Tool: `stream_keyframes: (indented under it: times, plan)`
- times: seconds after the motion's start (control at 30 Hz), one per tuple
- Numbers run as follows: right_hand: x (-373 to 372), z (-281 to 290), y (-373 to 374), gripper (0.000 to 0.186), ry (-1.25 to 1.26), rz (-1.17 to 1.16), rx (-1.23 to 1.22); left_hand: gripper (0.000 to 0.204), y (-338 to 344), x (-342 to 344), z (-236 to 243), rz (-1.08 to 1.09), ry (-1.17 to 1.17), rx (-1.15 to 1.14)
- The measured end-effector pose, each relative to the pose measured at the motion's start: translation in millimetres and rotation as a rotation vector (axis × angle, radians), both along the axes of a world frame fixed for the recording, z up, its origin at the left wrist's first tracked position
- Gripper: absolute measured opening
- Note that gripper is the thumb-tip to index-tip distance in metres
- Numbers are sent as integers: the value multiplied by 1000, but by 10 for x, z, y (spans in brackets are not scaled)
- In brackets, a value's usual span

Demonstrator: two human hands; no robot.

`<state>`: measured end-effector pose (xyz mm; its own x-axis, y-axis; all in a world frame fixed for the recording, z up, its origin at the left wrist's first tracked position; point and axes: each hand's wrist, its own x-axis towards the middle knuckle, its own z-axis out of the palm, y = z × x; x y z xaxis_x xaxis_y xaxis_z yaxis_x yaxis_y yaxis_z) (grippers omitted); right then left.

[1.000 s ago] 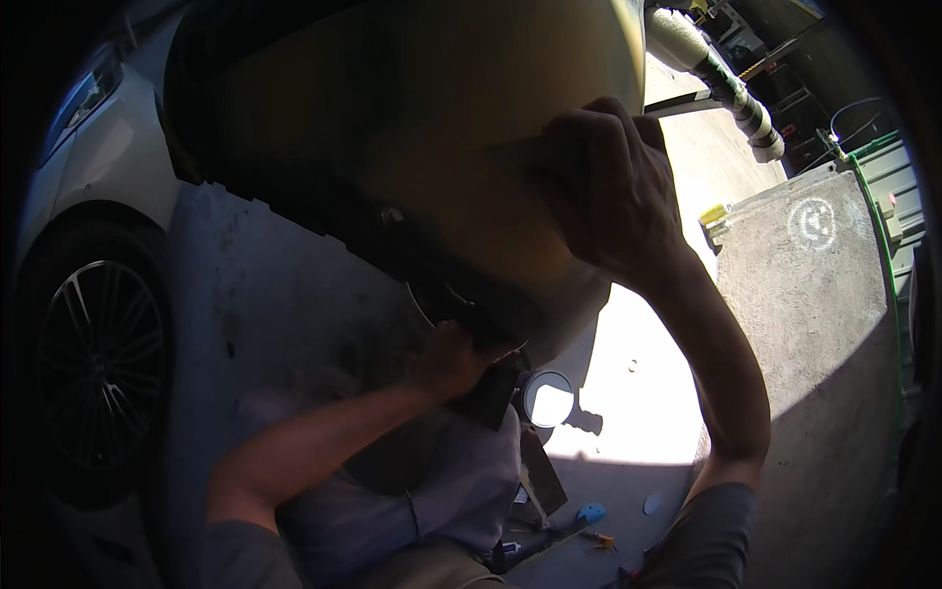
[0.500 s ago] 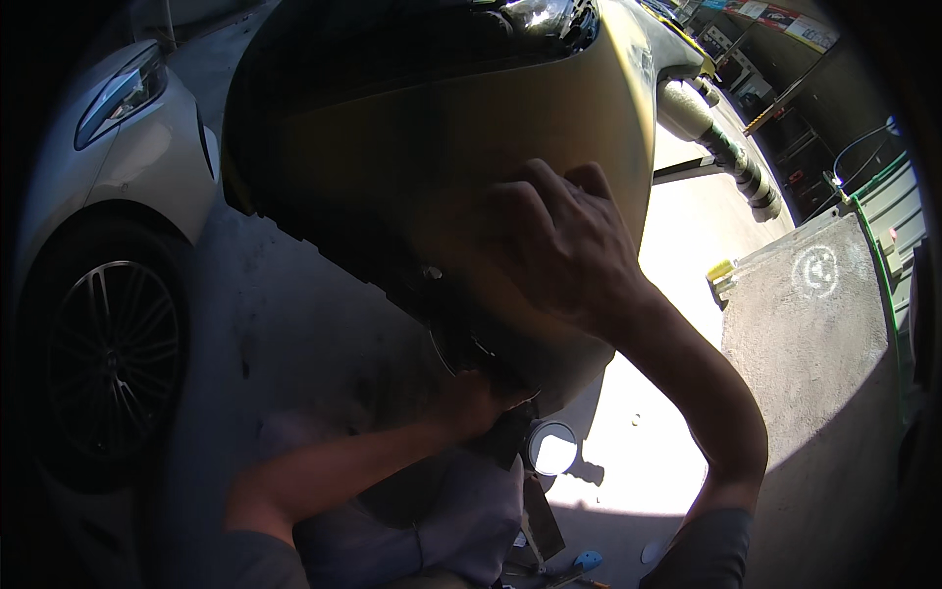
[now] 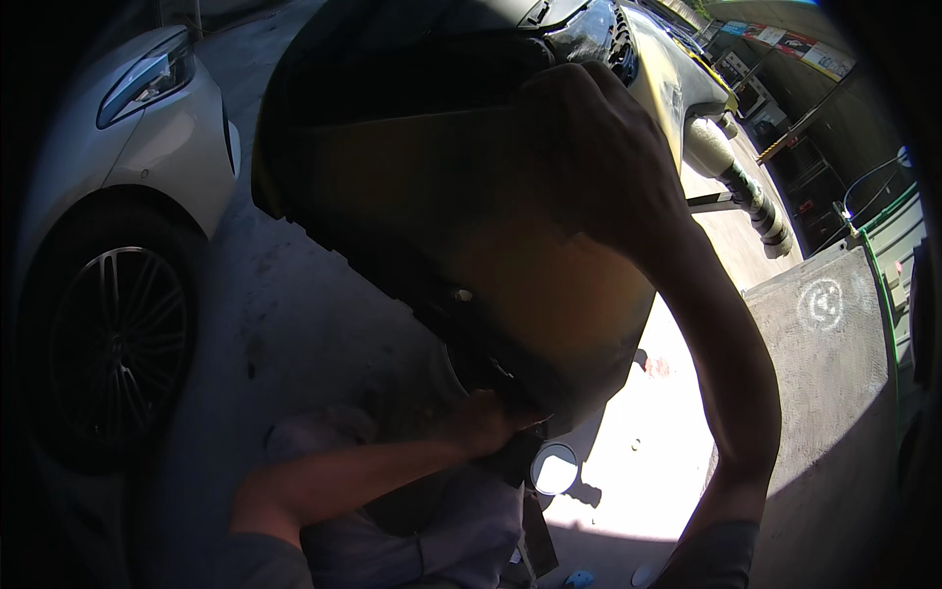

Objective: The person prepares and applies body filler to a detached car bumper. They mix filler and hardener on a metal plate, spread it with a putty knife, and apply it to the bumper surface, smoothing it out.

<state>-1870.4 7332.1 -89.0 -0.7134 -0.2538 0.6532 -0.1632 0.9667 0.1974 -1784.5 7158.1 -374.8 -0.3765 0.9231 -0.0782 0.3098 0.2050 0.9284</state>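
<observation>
A large car body panel (image 3: 549,285), dark with yellowish-brown patches, fills the middle of the view. My right hand (image 3: 599,157) is on its upper part, below a clear lamp (image 3: 589,34). The fingers are bent and closed toward the surface; shadow hides whatever may be under them. Down at the panel's near lower end, my left hand (image 3: 481,424) is closed at the dark edge. What its fingers grip there is too dark to make out. A small pale round spot (image 3: 462,294) shows on the panel between my hands.
On the left stands a white car (image 3: 177,147) with a dark spoked wheel (image 3: 118,344). A round container (image 3: 554,469) with a bright white top is near my left hand. Farther right are a wrapped pole-like part (image 3: 756,201) and a concrete slab (image 3: 824,344) with a chalk-like circle.
My right hand has moved up the panel, away from me, toward the lamp. My left hand stays at the lower edge. The whole view has shifted slightly.
</observation>
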Motion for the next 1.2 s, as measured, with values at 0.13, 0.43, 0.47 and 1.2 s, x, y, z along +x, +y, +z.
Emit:
stream_keyframes:
  times: [0.13, 0.43, 0.47, 1.2]
  plan:
    - [-53, 69, -43, 28, -10, 13, -11, 56, -15, 23, 12, 5, 73, -37]
    - [-155, -43, -376, 27, -29, 39, 24, 57, 16, 21, -75, 20, -67, 34]
    - [-222, -46, -407, 27, -9, 15, 25, 57, 11, 15, -65, 6, -50, 19]
    - [-1032, -235, -1331, 33, -126, 79, 65, 62, -15, 37, 50, 107, -104, 66]
